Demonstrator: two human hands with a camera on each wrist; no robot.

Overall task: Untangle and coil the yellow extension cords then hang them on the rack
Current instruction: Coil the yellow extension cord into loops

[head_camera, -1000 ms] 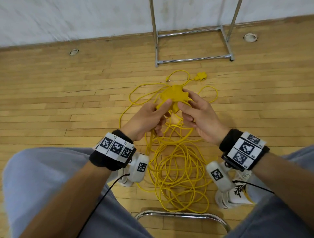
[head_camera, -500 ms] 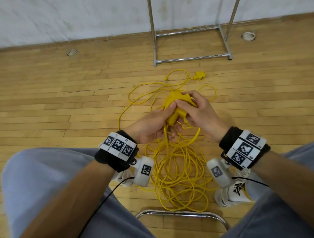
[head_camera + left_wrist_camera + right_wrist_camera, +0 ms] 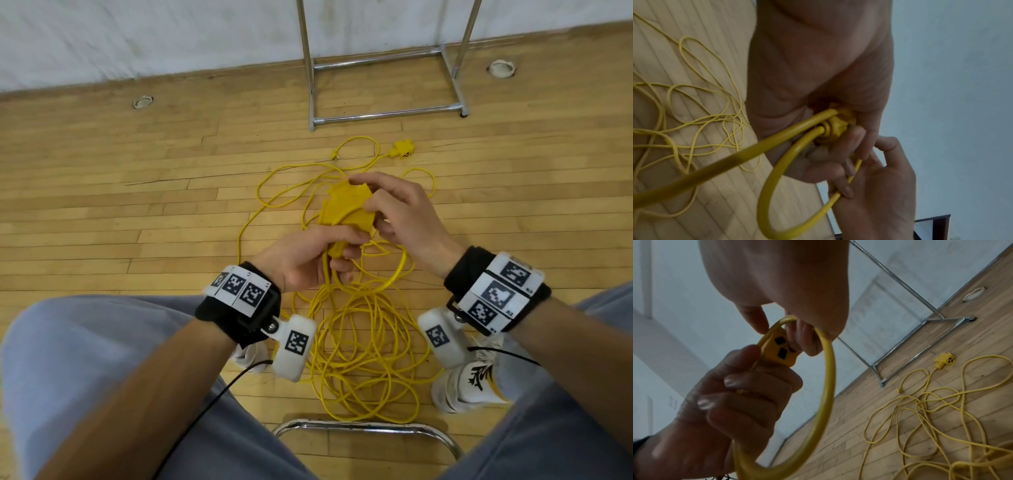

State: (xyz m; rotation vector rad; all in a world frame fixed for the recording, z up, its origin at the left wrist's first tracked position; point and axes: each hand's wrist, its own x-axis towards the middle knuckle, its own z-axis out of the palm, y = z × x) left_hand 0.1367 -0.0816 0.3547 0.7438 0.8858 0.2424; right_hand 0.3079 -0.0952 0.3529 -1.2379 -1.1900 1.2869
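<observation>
Cords [image 3: 359, 346] lie in one yellow tangle on the wooden floor [image 3: 102, 205] between the seated person's feet; how many strands make it up I cannot tell. Two yellow socket blocks are in sight: one raised in the hands [image 3: 346, 209], the other [image 3: 404, 149] lying on the boards near the foot of the single metal rack [image 3: 387, 114], with a small plug [image 3: 335, 156] just beside it. Two hands are at work. The left hand [image 3: 308, 257] curls its fingers round the neck of the raised block, where the cable leaves it, holding it above the tangle. The right hand [image 3: 400, 212] pinches the upper end of the same block with thumb and fingertips, and a loop of cord [image 3: 826, 386] arcs below its fingers and back toward the left hand. From the block the cable drops straight into the heap below. Two white shoes flank the pile, and a chrome chair rail [image 3: 366, 430] curves at the near edge.
</observation>
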